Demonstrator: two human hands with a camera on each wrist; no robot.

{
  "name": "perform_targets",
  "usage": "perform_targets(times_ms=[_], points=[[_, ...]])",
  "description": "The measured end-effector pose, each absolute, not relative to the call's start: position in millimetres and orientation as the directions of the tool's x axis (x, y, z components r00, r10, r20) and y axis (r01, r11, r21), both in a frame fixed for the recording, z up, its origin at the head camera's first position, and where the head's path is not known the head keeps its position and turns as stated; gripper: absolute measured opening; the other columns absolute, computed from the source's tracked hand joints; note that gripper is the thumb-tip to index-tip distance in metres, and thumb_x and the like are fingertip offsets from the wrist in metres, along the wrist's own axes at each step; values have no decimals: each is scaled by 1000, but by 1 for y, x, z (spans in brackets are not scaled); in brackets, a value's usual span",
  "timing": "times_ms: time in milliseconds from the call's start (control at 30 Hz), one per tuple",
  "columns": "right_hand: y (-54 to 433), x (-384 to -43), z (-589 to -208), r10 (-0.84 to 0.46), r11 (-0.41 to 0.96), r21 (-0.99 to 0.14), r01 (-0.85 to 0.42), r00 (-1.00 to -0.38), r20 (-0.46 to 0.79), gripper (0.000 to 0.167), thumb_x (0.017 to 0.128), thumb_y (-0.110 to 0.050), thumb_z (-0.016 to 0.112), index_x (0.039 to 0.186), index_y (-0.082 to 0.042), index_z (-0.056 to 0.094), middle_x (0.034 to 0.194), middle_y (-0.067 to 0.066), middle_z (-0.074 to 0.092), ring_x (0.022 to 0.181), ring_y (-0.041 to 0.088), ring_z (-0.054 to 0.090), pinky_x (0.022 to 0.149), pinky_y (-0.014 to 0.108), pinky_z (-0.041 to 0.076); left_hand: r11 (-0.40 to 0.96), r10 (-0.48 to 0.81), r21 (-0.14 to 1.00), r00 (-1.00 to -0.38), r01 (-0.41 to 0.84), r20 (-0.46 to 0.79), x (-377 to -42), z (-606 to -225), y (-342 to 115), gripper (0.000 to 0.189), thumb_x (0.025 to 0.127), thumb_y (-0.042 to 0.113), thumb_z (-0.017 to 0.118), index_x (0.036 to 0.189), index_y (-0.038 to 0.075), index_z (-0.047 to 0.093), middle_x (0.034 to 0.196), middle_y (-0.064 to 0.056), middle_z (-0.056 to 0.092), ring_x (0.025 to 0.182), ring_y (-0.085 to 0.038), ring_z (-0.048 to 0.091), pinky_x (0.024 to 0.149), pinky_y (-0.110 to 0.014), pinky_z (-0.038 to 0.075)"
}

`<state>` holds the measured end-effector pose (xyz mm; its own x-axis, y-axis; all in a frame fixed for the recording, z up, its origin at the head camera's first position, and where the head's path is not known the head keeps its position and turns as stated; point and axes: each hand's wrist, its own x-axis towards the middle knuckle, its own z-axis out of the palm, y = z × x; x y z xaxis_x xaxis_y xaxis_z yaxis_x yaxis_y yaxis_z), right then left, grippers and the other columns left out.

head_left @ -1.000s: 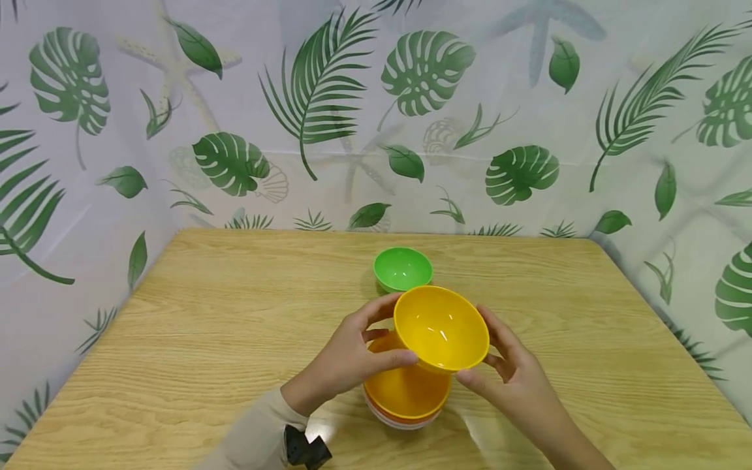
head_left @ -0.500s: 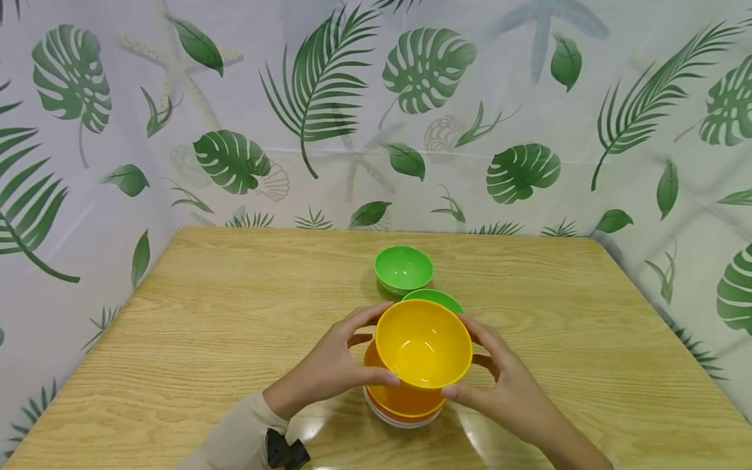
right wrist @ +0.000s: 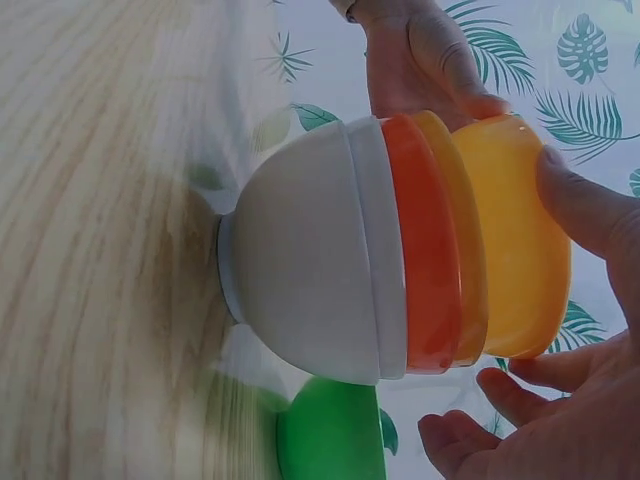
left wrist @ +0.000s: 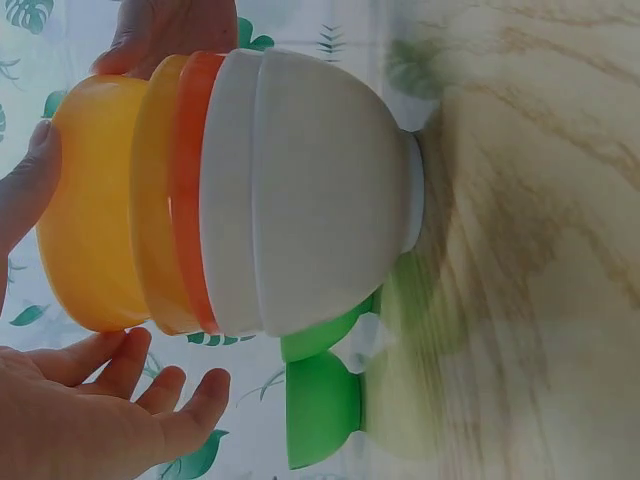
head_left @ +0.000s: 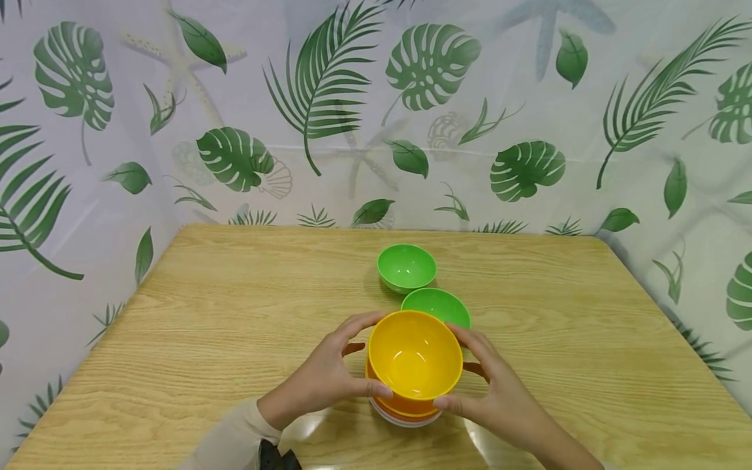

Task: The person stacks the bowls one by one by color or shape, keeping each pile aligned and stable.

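Observation:
A yellow bowl (head_left: 414,356) is held upright between both hands at the middle front of the table. My left hand (head_left: 322,373) grips its left side, thumb on the near rim and fingers behind. On the opposite side my right hand (head_left: 499,390) holds it the same way. Directly below is a nested stack: white bowls (left wrist: 325,190) at the bottom, then a red-orange bowl (right wrist: 425,240), then an orange-yellow bowl (left wrist: 158,200) on top. In both wrist views the held bowl's lower part is hidden at the top bowl's rim.
Two green bowls stand behind the stack: one farther back (head_left: 407,269), the other (head_left: 437,305) nearer and slightly right, partly covered by the yellow bowl. The wooden table (head_left: 235,313) reaches back to a leaf-patterned cloth (head_left: 329,189).
Both hands have brought the yellow bowl left and toward the person, over the stack. The nearer green bowl, hidden a second ago, now shows behind it.

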<state>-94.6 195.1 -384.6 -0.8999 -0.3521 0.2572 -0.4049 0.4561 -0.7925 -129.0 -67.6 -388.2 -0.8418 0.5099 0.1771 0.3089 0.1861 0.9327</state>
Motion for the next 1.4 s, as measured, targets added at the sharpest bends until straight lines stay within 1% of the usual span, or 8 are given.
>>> perform_targets(times_ms=[200, 300, 400, 633, 867, 967, 1300, 1400], points=[[194, -94, -388, -346, 468, -801, -373, -912, 222, 84, 74, -21, 84, 145, -17, 39, 136, 4, 46, 116, 13, 46, 87, 32, 53, 199, 502, 932, -848, 302, 168, -127, -394, -68, 88, 70, 23, 87, 144, 11, 40, 147, -1, 41, 137, -21, 34, 105, -50, 40], [194, -93, -389, -337, 484, -804, -346, -921, 194, 83, 75, -23, 83, 145, -18, 39, 136, 5, 47, 112, 18, 47, 84, 34, 54, 213, 501, 931, -851, 296, 156, -126, -396, -69, 88, 70, 21, 87, 144, 11, 40, 147, -1, 40, 137, -21, 34, 106, -51, 38], [193, -93, -390, -333, 488, -808, -330, -926, 177, 83, 75, -25, 83, 145, -17, 39, 137, 5, 47, 111, 21, 47, 84, 34, 54, 231, 501, 929, -854, 289, 141, -125, -398, -69, 88, 70, 22, 87, 144, 13, 41, 147, -1, 41, 137, -22, 34, 106, -52, 37], [191, -90, -393, -336, 490, -809, -323, -927, 167, 85, 74, -28, 83, 145, -15, 39, 138, 5, 46, 111, 16, 47, 84, 32, 54, 251, 506, 927, -855, 277, 119, -123, -401, -70, 88, 70, 25, 87, 144, 14, 41, 146, -1, 41, 137, -23, 34, 106, -52, 38], [190, -89, -393, -342, 494, -810, -317, -927, 154, 84, 76, -27, 81, 147, -17, 38, 140, 5, 46, 111, 14, 47, 84, 33, 53, 268, 537, 916, -836, 300, 116, -123, -400, -72, 86, 74, 24, 84, 145, 10, 38, 147, -7, 40, 137, -29, 35, 103, -56, 39], [190, -89, -394, -345, 497, -807, -317, -926, 152, 83, 77, -27, 81, 147, -17, 37, 140, 4, 46, 112, 13, 47, 84, 33, 53, 277, 544, 912, -831, 303, 111, -124, -399, -72, 85, 75, 24, 84, 145, 9, 38, 146, -8, 41, 135, -31, 36, 102, -58, 39], [190, -88, -391, -341, 504, -810, -299, -931, 132, 83, 78, -29, 80, 147, -15, 37, 140, 5, 46, 112, 14, 47, 84, 34, 53, 288, 546, 913, -832, 290, 92, -124, -399, -72, 85, 76, 26, 83, 146, 9, 37, 146, -7, 42, 134, -31, 37, 101, -58, 39], [190, -89, -391, -340, 507, -808, -299, -931, 131, 83, 78, -30, 80, 147, -15, 37, 140, 5, 46, 111, 15, 47, 84, 33, 53, 296, 542, 912, -836, 283, 83, -123, -398, -72, 86, 75, 26, 84, 146, 10, 37, 146, -5, 42, 134, -28, 37, 102, -57, 39]])
